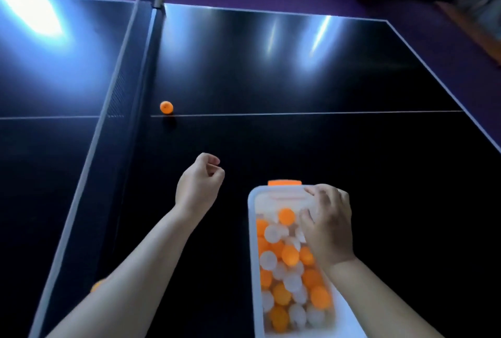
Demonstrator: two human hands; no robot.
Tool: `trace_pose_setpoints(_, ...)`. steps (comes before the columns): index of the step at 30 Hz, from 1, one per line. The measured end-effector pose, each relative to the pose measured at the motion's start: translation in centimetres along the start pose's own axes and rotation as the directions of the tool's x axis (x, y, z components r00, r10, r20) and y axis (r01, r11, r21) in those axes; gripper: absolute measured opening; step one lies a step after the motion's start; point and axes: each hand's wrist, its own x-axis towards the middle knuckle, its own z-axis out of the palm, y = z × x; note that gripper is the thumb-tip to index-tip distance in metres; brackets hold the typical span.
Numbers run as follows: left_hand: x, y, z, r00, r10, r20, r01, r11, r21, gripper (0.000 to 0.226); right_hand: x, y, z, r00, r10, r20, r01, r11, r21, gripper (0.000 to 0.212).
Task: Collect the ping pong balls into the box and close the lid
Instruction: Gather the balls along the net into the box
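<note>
Box on the table is nearly full, its lid seemingly on under the right hand's bent, pressing fingers, but one orange ball by the net remains beyond the empty, curled left hand.

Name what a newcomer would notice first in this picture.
A clear box crammed with orange and white balls sits at lower right, the right hand resting on its far end. One orange ball lies alone by the net on the table, beyond the curled left hand.
</note>
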Motion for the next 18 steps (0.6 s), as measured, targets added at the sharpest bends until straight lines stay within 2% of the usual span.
trace_pose_setpoints(3,7.3,-0.7,-0.6,0.996,0.033,-0.080,-0.029,0.999,0.041,0.021,3.5,-2.5,2.6,0.999,-0.044,-0.001,0.044,0.995,0.092,0.034)
trace_pose_setpoints(6,14.2,-2.5,-0.8,0.994,0.016,-0.112,0.000,0.989,0.147,0.026,6.1,-4.5,5.1,0.997,-0.075,0.001,0.074,0.988,0.134,0.028)
trace_pose_setpoints(9,20.0,-4.5,-0.7,0.996,-0.005,-0.089,0.037,0.932,0.360,0.037,7.5,-5.4,6.9,0.994,-0.103,0.047,0.096,0.986,0.135,0.027)
trace_pose_setpoints(13,25.4,-6.3,-0.6,1.000,0.005,-0.015,0.006,0.767,0.641,0.050,7.3,-5.0,8.5,0.988,-0.103,0.112,0.090,0.989,0.118,0.027)
trace_pose_setpoints(16,27.7,-7.3,-0.8,0.999,-0.031,0.023,0.005,0.704,0.710,0.053,7.2,-5.1,8.7,0.987,-0.087,0.137,0.073,0.992,0.104,0.027)
trace_pose_setpoints(18,28.3,-7.8,-1.0,0.996,-0.079,0.032,0.036,0.730,0.683,0.049,7.2,-5.3,8.8,0.984,-0.099,0.146,0.089,0.993,0.072,0.026)
